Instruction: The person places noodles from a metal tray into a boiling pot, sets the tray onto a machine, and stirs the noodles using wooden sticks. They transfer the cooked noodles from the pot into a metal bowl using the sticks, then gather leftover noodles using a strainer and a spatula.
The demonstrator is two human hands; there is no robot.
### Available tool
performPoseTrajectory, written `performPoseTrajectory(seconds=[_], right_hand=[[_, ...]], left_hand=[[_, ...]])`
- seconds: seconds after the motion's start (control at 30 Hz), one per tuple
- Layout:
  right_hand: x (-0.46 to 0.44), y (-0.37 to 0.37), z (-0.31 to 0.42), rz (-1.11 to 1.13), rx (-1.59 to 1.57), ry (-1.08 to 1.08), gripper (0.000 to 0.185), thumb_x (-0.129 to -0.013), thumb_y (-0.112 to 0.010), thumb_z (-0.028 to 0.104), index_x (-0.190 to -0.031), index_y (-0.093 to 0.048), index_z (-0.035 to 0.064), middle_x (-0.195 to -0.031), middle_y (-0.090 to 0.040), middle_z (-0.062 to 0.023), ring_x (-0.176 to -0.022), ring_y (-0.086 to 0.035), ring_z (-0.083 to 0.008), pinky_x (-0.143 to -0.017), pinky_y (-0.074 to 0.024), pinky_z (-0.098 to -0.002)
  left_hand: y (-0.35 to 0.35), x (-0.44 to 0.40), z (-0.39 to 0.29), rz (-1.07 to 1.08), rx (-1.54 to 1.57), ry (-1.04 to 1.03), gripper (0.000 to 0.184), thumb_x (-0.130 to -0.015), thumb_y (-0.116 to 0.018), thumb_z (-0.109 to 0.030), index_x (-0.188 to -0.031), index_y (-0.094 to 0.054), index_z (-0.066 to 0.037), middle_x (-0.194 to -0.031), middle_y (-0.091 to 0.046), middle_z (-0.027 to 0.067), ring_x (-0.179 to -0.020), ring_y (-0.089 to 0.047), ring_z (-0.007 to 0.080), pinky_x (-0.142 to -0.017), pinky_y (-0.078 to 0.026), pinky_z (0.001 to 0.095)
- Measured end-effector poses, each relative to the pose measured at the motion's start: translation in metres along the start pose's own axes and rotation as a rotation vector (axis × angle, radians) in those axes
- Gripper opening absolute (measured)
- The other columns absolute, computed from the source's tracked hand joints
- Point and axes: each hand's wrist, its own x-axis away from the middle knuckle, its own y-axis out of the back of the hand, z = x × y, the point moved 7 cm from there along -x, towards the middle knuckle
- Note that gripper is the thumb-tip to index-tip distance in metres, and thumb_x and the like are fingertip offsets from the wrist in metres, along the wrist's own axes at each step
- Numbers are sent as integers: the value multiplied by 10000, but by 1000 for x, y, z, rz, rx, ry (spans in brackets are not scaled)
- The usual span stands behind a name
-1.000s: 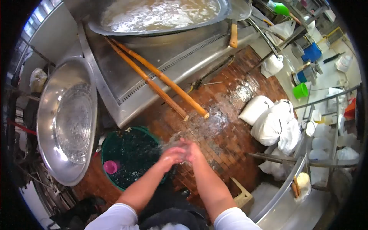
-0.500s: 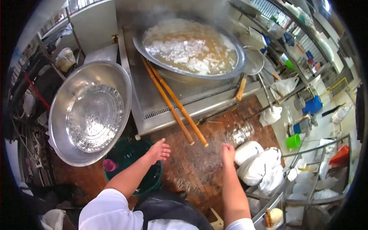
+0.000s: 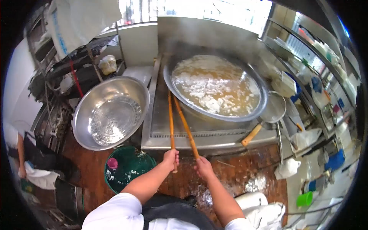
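Note:
Two long bamboo sticks lean from the big round pan down over the stove's front edge. My left hand (image 3: 171,159) is closed around the lower end of the left bamboo stick (image 3: 171,124), whose tip pokes out below my fist. At the end of the right bamboo stick (image 3: 186,126), my right hand (image 3: 203,168) has its fingers curled round it. The wide pan (image 3: 262,103) holds steaming, cloudy yellowish liquid (image 3: 234,90) with white curd-like clumps floating in it. The sticks' upper ends are hidden at the pan's rim.
A large metal basin (image 3: 82,115) stands left of the stove (image 3: 161,119). Below it is a green tub (image 3: 130,165) with a pink cup (image 3: 112,163). A wooden-handled tool (image 3: 252,135) and a strainer (image 3: 275,107) lie right. Another person's arm (image 3: 21,155) shows at far left.
My left hand, open before, and my right fist have come to the sticks and closed on them. The view has shifted, showing the window and another person at the left.

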Motion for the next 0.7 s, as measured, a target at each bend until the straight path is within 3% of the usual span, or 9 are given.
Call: performPoseTrajectory(seconds=[0.1, 0.27, 0.4, 0.5, 0.53, 0.6, 0.63, 0.67, 0.7], right_hand=[[26, 41, 10, 30, 97, -57, 279, -924, -531, 313, -1132, -571, 132, -624, -497, 15, -409, -384, -70, -352, -305, -227], [52, 72, 40, 221, 371, -4, 304, -886, -581, 252, -1133, -554, 77, -635, -485, 21, -434, -414, -76, -366, -331, -233], [70, 86, 74, 246, 404, 90, 380, -821, -581, 112, -1194, -521, 71, -708, -548, 12, -505, -463, -54, -415, -366, -195], [111, 105, 137, 172, 415, 111, 428, -795, -574, 101, -1217, -520, 50, -783, -572, -12, -584, -493, -71, -505, -423, -218], [121, 116, 157, 133, 438, 180, 454, -794, -581, 91, -1241, -515, 48, -823, -599, -26, -617, -522, -75, -528, -443, -223], [146, 137, 211, -41, 554, 427, 437, -789, -619, 77, -1218, -556, 26, -883, -639, -54, -705, -569, -98, -623, -482, -247], [162, 149, 241, -188, 719, 467, 398, -786, -638, 75, -1175, -586, 14, -892, -652, -60, -725, -578, -105, -658, -482, -257], [179, 161, 272, -339, 883, 507, 359, -782, -657, 74, -1132, -617, 1, -901, -665, -66, -745, -587, -112, -694, -483, -266], [193, 175, 297, -396, 901, 518, 329, -780, -665, 79, -1096, -631, -7, -870, -668, -68, -742, -585, -107, -697, -479, -272]], left_hand=[[19, 37, 3, -32, -44, -61, 212, -862, -586, -272, -769, -475, -116, -525, -402, -21, -398, -374, 112, -362, -340, 303], [49, 101, 45, -195, -129, -234, 310, -873, -619, -366, -781, -467, -112, -506, -377, -39, -366, -347, 99, -336, -319, 271], [68, 125, 60, -313, -228, -426, 308, -869, -634, -328, -738, -487, -92, -506, -437, -24, -375, -399, 93, -355, -346, 272], [76, 122, 34, -283, -365, -616, 286, -863, -639, -288, -710, -551, -64, -526, -500, -4, -426, -477, 89, -390, -375, 265], [68, 130, 9, -313, -488, -655, 192, -861, -632, -230, -832, -584, -46, -566, -511, -9, -452, -493, 92, -411, -394, 262], [52, 134, -46, -290, -478, -778, 307, -852, -598, -133, -1141, -547, -42, -763, -595, 51, -538, -552, 109, -481, -447, 284], [68, 108, -65, -373, -635, -1003, 362, -846, -604, -135, -1189, -538, -40, -779, -599, 59, -591, -567, 107, -542, -465, 283], [55, 124, -97, -377, -704, -1028, 365, -844, -616, -148, -1178, -543, -21, -761, -589, 41, -644, -568, 113, -606, -473, 285], [55, 112, -113, -265, -596, -880, 363, -846, -634, -184, -1156, -558, -12, -753, -586, 29, -663, -566, 112, -610, -473, 285]])
